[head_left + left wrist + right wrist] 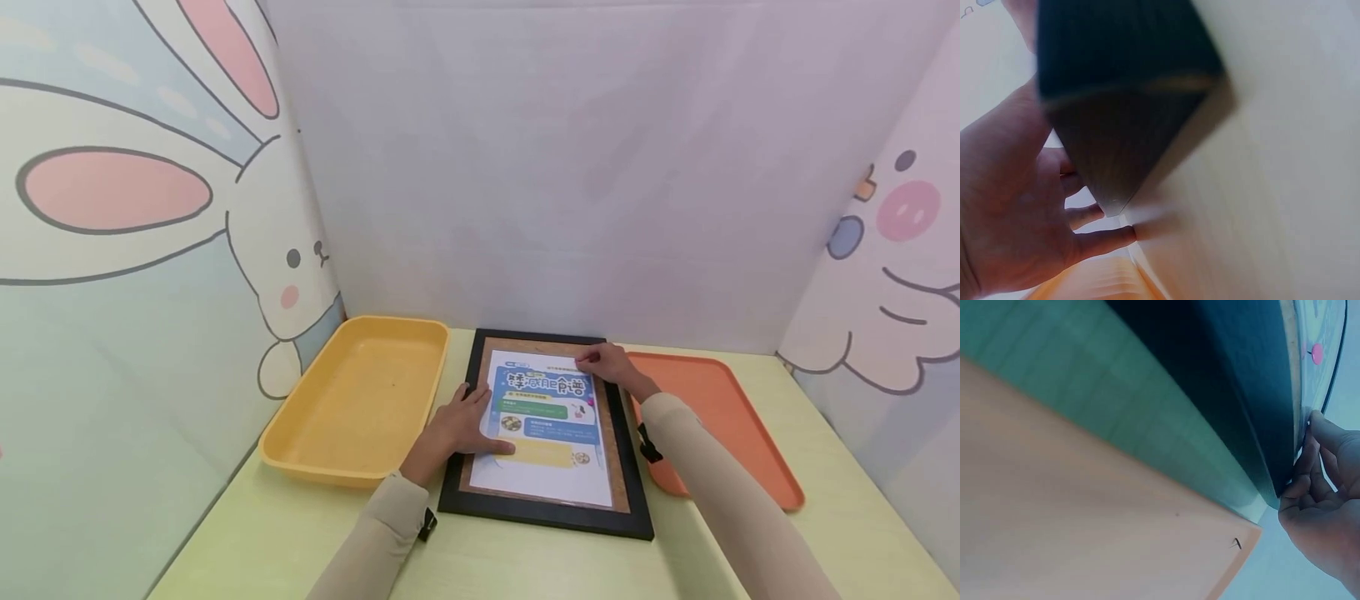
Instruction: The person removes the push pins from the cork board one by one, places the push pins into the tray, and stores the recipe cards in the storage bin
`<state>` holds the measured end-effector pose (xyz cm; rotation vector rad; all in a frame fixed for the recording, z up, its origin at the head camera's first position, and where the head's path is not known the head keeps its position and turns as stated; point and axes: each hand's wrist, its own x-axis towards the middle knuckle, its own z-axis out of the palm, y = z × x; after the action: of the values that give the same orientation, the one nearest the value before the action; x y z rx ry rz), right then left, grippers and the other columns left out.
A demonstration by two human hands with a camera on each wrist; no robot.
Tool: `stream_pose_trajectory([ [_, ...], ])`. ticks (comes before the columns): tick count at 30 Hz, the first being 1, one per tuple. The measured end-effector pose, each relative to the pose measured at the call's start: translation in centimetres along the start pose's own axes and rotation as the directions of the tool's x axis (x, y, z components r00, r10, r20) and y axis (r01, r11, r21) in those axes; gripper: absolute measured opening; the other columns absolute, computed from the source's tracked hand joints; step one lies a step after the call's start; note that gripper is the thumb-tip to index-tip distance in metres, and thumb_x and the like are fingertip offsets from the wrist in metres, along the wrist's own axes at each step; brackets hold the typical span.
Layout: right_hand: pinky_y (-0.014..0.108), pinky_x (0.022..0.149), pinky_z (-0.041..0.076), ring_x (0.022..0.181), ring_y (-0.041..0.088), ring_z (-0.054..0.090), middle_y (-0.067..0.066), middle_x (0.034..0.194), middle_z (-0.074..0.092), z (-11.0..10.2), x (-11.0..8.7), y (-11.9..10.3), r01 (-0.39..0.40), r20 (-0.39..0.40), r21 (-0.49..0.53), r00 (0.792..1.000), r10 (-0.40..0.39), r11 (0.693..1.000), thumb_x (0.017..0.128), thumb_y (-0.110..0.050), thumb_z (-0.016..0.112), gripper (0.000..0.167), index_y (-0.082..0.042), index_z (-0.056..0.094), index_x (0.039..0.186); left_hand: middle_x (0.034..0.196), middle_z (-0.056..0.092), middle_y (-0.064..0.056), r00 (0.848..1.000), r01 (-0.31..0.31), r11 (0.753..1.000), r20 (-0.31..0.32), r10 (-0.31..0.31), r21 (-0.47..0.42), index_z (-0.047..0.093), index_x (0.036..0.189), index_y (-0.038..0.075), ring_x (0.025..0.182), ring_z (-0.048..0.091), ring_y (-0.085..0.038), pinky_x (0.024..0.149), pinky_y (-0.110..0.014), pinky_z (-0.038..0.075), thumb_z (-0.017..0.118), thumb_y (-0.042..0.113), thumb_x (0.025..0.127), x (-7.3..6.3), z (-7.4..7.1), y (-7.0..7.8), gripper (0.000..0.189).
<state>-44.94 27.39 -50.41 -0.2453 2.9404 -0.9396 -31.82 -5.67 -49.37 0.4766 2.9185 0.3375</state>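
Observation:
A printed poster sheet [540,485] with a blue heading lies on a cork board [621,492] in a black frame [547,520]. My left hand [463,423] rests at the poster's left side, thumb across the paper and fingers by the left frame bar. In the left wrist view its fingers [1107,240] are spread beside the frame. My right hand [606,363] bends over the poster's top right corner, thumb and forefinger pinched together. Its fingertips hide what they pinch; I cannot tell its kind. A pink pushpin [1317,354] stands near that hand, at the poster's right edge.
To the left of the frame is a yellow tray [360,398] with raised walls. A flat orange tray [723,417] lies close by the frame's right side, under the right forearm. A white cloth wall [570,167] closes off the table's back.

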Motion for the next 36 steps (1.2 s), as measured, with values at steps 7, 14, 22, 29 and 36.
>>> stream_pose_trajectory([
  [7, 0.042, 0.088, 0.054, 0.095, 0.029, 0.061, 0.016, 0.107, 0.072, -0.6, 0.2, -0.9, -0.043, 0.055, -0.031, 0.997, 0.044, 0.999, 0.100, -0.021, 0.072, 0.023, -0.001, 0.075, 0.111, 0.172, 0.024, -0.001, 1.000, 0.007, 1.000, 0.010, -0.007, -0.008, 0.029, 0.165, 0.014, 0.159, 0.014, -0.036, 0.120, -0.060, 0.031, 0.069, 0.084, 0.074, 0.1, 0.1, -0.1, 0.122],
  [14, 0.040, 0.087, 0.053, 0.097, 0.030, 0.060, 0.017, 0.108, 0.071, -1.1, -0.2, -1.7, -0.063, 0.070, -0.007, 0.996, 0.063, 0.998, 0.100, -0.020, 0.071, 0.025, 0.000, 0.075, 0.114, 0.172, 0.025, -0.002, 1.000, -0.001, 1.000, 0.012, 0.001, -0.005, 0.030, 0.165, 0.013, 0.159, 0.014, -0.036, 0.120, -0.060, 0.031, 0.069, 0.083, 0.075, 0.0, -0.2, 0.0, 0.121],
  [22, 0.040, 0.086, 0.053, 0.094, 0.029, 0.061, 0.017, 0.106, 0.071, -1.0, -0.3, -1.6, -0.049, 0.071, -0.011, 0.996, 0.050, 0.999, 0.100, -0.019, 0.070, 0.021, 0.000, 0.074, 0.107, 0.172, 0.025, -0.003, 1.000, -0.002, 1.000, 0.015, 0.003, -0.019, 0.030, 0.165, 0.012, 0.159, 0.014, -0.036, 0.120, -0.060, 0.031, 0.070, 0.081, 0.075, -0.1, -0.2, 0.0, 0.120],
  [29, 0.043, 0.086, 0.054, 0.094, 0.030, 0.062, 0.020, 0.110, 0.071, -1.1, 0.1, -1.9, -0.053, 0.096, -0.053, 0.994, 0.058, 0.997, 0.100, -0.020, 0.070, 0.024, 0.003, 0.072, 0.107, 0.172, 0.024, -0.003, 1.000, -0.005, 1.000, 0.017, 0.005, -0.027, 0.030, 0.165, 0.012, 0.159, 0.014, -0.037, 0.120, -0.060, 0.031, 0.071, 0.081, 0.075, -0.2, -0.3, 0.1, 0.120],
  [36, 0.034, 0.075, 0.049, 0.084, 0.025, 0.059, 0.015, 0.095, 0.069, -1.5, 0.2, -2.1, -0.018, 0.130, -0.100, 0.991, 0.031, 0.995, 0.102, -0.018, 0.068, 0.024, 0.005, 0.072, 0.105, 0.172, 0.025, -0.003, 1.000, -0.006, 0.999, 0.019, 0.007, -0.033, 0.030, 0.165, 0.012, 0.159, 0.014, -0.037, 0.120, -0.061, 0.031, 0.072, 0.080, 0.075, -0.1, -0.4, 0.1, 0.120],
])
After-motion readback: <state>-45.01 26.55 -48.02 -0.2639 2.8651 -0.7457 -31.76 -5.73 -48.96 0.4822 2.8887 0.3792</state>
